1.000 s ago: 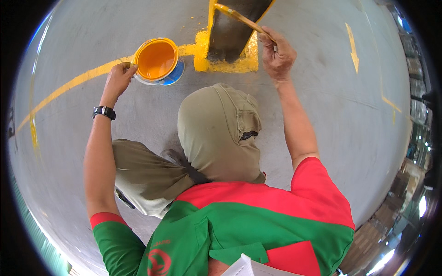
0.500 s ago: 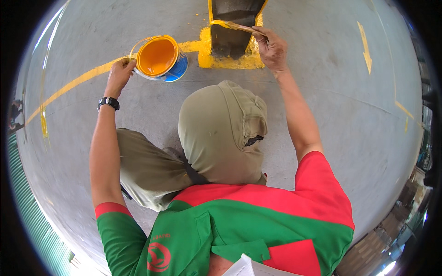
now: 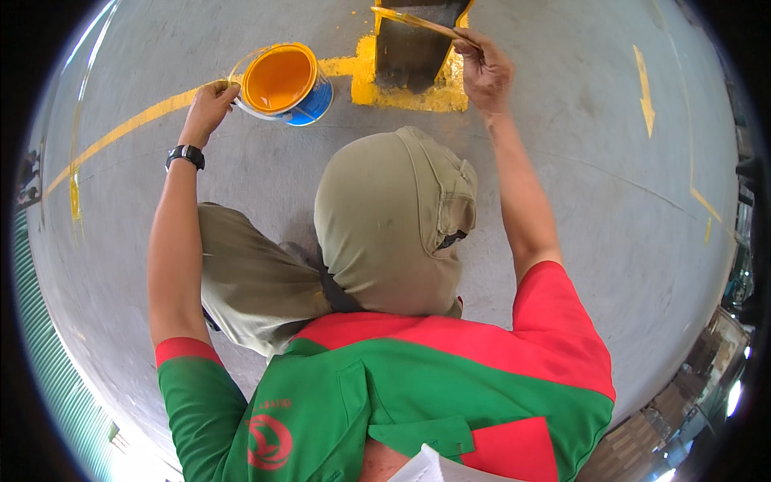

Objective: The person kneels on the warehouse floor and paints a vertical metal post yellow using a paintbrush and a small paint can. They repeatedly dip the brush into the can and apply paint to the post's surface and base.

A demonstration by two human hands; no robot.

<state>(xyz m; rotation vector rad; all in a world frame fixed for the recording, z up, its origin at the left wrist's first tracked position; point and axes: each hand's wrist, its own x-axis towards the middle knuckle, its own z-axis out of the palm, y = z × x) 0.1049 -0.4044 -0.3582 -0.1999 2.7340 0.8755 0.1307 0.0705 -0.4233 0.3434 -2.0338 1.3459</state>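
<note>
I am squatting on a smooth grey concrete floor [image 3: 578, 104], and the landmark here is the dark upright post [image 3: 411, 40] standing just ahead of my knee. My right hand [image 3: 482, 74] is closing its grip in a pinch on the thin wooden handle of a paintbrush [image 3: 419, 22], whose shaft is slanting across the face of the post, just right of its left edge. Wet yellow paint [image 3: 418, 96] is lying rough and blotchy on the floor around the foot of the post. Left of the post, my left hand [image 3: 209, 100] is curling its grip around the wire bail of a round blue paint can [image 3: 285, 82], tilted and holding glossy orange-yellow paint. A curved yellow line [image 3: 128, 128] is running away from the post to the left, beneath the can. Right of the post the floor is lying wide and bare, apart from a small yellow arrow [image 3: 644, 88].
</note>
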